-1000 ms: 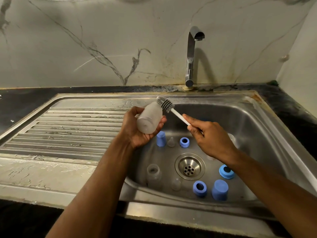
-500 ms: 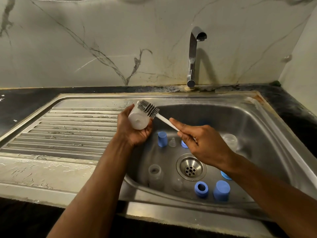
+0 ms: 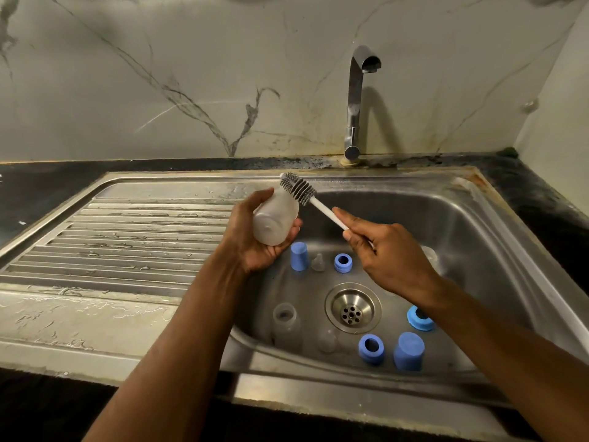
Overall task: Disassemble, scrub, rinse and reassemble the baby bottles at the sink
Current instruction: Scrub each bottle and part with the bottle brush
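The left hand (image 3: 255,240) is gripping a cloudy bottle (image 3: 276,220), its fingers curling round the body, with the base tilting toward the camera and the neck pointing away. The right hand (image 3: 387,255) is pinching the white handle of a brush (image 3: 310,199) between thumb and fingers, and the grey bristle head is lying against the bottle's neck end, outside it. Both hands are hovering over the sink (image 3: 497,237). Just below the left hand a blue cap (image 3: 299,256), a clear teat (image 3: 318,262) and a blue ring (image 3: 343,262) are sitting in a row on the sink floor. Below the right hand is the drain (image 3: 352,308), with a second blue ring (image 3: 420,318) beside the right forearm. Nearer the person are standing a clear bottle (image 3: 286,320), another blue ring (image 3: 371,348) and another blue cap (image 3: 408,350). The tap (image 3: 357,100) is rising beyond the hands, dry, and the ribbed drainboard (image 3: 127,237) is stretching away left of the left hand.
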